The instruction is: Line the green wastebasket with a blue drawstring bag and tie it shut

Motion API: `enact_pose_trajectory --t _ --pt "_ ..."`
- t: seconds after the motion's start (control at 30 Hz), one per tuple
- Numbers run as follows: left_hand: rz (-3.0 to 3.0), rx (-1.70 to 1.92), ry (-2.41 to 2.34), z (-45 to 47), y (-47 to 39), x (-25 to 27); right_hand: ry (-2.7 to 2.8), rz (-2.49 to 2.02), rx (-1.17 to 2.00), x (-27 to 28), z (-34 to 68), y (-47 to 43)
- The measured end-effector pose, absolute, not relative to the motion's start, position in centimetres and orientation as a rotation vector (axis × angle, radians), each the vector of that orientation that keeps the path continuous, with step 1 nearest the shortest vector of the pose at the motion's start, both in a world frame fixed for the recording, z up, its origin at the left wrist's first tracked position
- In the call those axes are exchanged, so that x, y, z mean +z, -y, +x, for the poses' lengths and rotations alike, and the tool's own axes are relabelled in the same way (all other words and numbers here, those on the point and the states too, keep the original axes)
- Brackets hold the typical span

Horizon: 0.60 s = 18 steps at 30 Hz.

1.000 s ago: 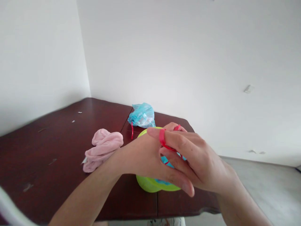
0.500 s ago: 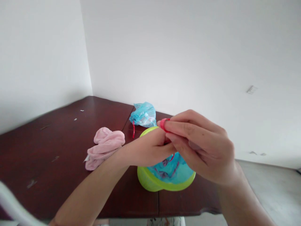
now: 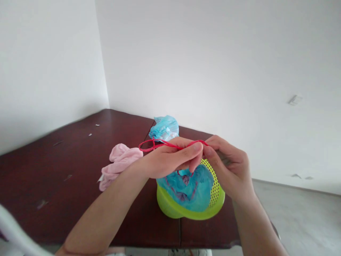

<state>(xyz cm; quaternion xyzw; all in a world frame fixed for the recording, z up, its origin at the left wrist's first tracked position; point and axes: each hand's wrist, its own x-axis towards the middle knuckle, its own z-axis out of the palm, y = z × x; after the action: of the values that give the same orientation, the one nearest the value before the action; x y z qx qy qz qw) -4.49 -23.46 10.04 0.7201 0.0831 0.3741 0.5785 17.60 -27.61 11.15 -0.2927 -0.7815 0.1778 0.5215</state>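
Note:
A red drawstring (image 3: 151,145) runs across both hands, its loop sticking out to the left. My left hand (image 3: 170,158) pinches the string between thumb and fingers. Close by on the right, my right hand (image 3: 226,160) grips another stretch of it with closed fingertips. Below them a blue plastic bag (image 3: 197,193) with red strips sits inside a yellow-green basket (image 3: 217,206) with a mesh wall. The string comes up from this bag, though the hands partly cover where it joins.
On the dark red table (image 3: 66,170) a folded pink cloth (image 3: 121,160) lies to the left of the basket. Behind it stands a second, tied blue bag (image 3: 166,128). White walls (image 3: 199,64) close off the back and left. The table's right edge drops to a grey floor.
The red string has been drawn out into a longer loop reaching left. My right hand has lowered slightly and turned, uncovering the basket's mesh side.

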Motion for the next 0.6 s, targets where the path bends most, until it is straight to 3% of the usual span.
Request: enact_pose_trajectory --t 0.3,0.6 --pt "1.317 0.957 -0.304 -3.1 22.2 9.1 1.447 -0.708 0.379 9.7 18.1 28.0" --pt "1.249 1.107 -0.506 -1.5 21.5 8.2 1.798 -0.642 0.372 9.0 19.3 29.6"
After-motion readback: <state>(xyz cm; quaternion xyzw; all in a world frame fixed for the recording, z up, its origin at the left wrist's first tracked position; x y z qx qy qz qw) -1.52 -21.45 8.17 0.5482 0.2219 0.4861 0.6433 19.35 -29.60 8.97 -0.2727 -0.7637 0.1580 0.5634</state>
